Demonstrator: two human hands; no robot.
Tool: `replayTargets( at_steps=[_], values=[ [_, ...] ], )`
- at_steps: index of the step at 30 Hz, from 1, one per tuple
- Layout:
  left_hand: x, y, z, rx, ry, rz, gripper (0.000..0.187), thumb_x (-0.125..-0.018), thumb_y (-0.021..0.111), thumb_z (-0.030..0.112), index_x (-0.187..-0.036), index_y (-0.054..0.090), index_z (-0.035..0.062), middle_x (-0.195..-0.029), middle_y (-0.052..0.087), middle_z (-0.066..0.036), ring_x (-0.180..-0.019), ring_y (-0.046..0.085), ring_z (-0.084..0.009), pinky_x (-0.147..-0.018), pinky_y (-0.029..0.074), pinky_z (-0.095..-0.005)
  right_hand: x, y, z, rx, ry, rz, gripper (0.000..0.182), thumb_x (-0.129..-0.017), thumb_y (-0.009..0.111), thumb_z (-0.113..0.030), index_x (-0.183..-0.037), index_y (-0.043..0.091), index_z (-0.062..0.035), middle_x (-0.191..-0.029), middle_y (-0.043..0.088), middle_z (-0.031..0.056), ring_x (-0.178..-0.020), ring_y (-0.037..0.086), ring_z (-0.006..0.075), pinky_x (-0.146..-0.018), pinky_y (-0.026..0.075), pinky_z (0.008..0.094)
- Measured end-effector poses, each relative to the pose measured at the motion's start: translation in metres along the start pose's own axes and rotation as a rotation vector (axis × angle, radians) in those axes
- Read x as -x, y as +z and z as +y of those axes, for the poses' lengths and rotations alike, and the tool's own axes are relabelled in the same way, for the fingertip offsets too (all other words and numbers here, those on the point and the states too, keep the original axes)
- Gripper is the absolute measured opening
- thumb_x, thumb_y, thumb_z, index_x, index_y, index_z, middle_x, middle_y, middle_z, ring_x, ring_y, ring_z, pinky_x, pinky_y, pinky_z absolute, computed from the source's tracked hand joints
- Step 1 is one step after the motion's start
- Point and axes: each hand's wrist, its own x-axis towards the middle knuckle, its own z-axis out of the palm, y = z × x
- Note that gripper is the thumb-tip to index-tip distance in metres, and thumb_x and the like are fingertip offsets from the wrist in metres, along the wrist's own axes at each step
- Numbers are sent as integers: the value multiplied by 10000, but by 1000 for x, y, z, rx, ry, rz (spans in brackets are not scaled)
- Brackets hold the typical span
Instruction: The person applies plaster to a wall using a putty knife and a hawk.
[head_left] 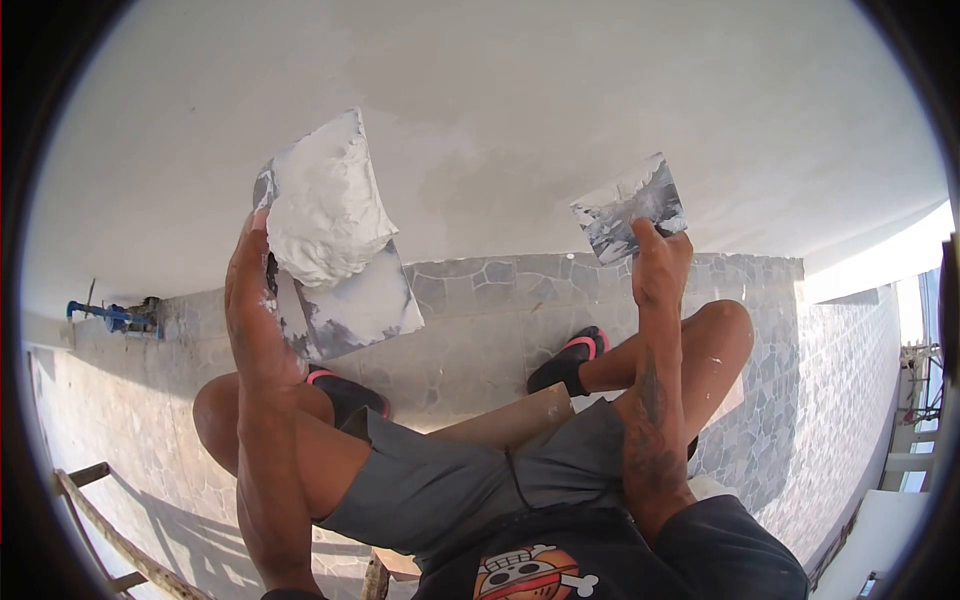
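Note:
My left hand (262, 310) is closed around the edge of a flat board (365, 305) smeared with white paste. A thick heap of white paste (330, 205) lies on its upper part. On the right, my right hand (660, 262) grips a smaller square metal blade (625, 205), its thumb on the face, which carries white and grey smears. The blade is held in front of the pale wall (480, 90), apart from the board. Between the two tools, the wall shows a darker, damp-looking patch (490, 195).
Patterned stone paving (470, 345) runs along the wall's foot. Blue pipe fittings (115, 317) stick out at the left. A wooden frame (130, 535) stands at the lower left. Beneath my legs is a pale box-like object (510, 420). My dark shoes (570, 362) rest on the paving.

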Motion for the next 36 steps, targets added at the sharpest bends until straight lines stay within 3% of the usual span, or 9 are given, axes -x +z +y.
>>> replayTargets(
  at_steps=[5, 11, 15, 16, 17, 19, 22, 30, 36],
  values=[
    [-3, -3, -2, -3, 3, 24, 495, -1018, 528, 309, -1390, 506, -17, -1344, 555, -113, -1233, 534, -197, -1027, 426, -327, 5, 27, -12, -152, -200, 52, 195, -902, 655, -127, -1000, 665, 42, -843, 600, -38, -733, 470, 55, -703, 413, 219],
    [-1, -1, -3, -17, 13, 37, 513, -1009, 548, 307, -1393, 496, -29, -1352, 547, -119, -1239, 529, -202, -1038, 416, -327, -2, 35, -14, -7, -367, 38, 218, -959, 633, -192, -1039, 652, 10, -841, 612, -30, -743, 493, 54, -678, 429, 248],
    [0, 3, -1, -2, -19, 17, 506, -1018, 512, 297, -1406, 474, -25, -1360, 542, -106, -1246, 528, -203, -1048, 411, -328, 0, 40, -21, 226, -444, 15, 320, -1002, 500, -164, -1236, 564, 45, -862, 652, 109, -785, 575, 181, -765, 464, 281],
    [1, 4, -3, -34, -12, 10, 497, -1033, 466, 302, -1421, 460, -8, -1381, 528, -93, -1261, 521, -204, -1060, 407, -333, 3, 39, -26, 291, -404, -4, 343, -970, 489, -45, -1304, 522, 28, -1004, 646, 160, -929, 613, 253, -836, 485, 294],
    [1, 5, -4, -66, -7, 3, 491, -1047, 420, 307, -1437, 446, 9, -1402, 515, -81, -1276, 513, -206, -1072, 404, -338, -1, 40, -20, 355, -612, 42, 371, -942, 506, -3, -1312, 519, 17, -1043, 637, 162, -971, 611, 269, -851, 488, 312],
    [3, 8, -4, -27, 4, -16, 506, -1018, 511, 294, -1401, 472, -34, -1346, 553, -102, -1242, 530, -197, -1043, 414, -323, -16, 49, -4, 476, -1028, 136, 451, -885, 539, 81, -1327, 513, -4, -1120, 619, 168, -1055, 607, 302, -881, 495, 348],
    [2, 14, -9, -44, 11, 8, 514, -1005, 552, 285, -1384, 485, -54, -1320, 572, -113, -1225, 540, -190, -1028, 420, -315, -26, 59, 5, 540, -1215, 164, 562, -800, 570, 156, -1329, 520, -29, -1245, 562, 175, -1154, 563, 346, -943, 471, 427],
    [5, 14, -7, -50, 17, 38, 512, -1006, 549, 286, -1385, 485, -52, -1324, 569, -114, -1227, 540, -190, -1028, 420, -316, -38, 103, 33, 701, -1226, 276, 612, -778, 603, 111, -1361, 513, -52, -1387, 391, 244, -1273, 421, 416, -1021, 356, 561],
    [2, 13, -3, -28, 29, 36, 513, -1006, 548, 287, -1386, 485, -51, -1327, 567, -113, -1229, 539, -190, -1030, 420, -317, -51, 147, 88, 770, -1272, 425, 598, -775, 614, 84, -1357, 534, -29, -1402, 351, 262, -1306, 378, 436, -1053, 345, 576]
  ],
)
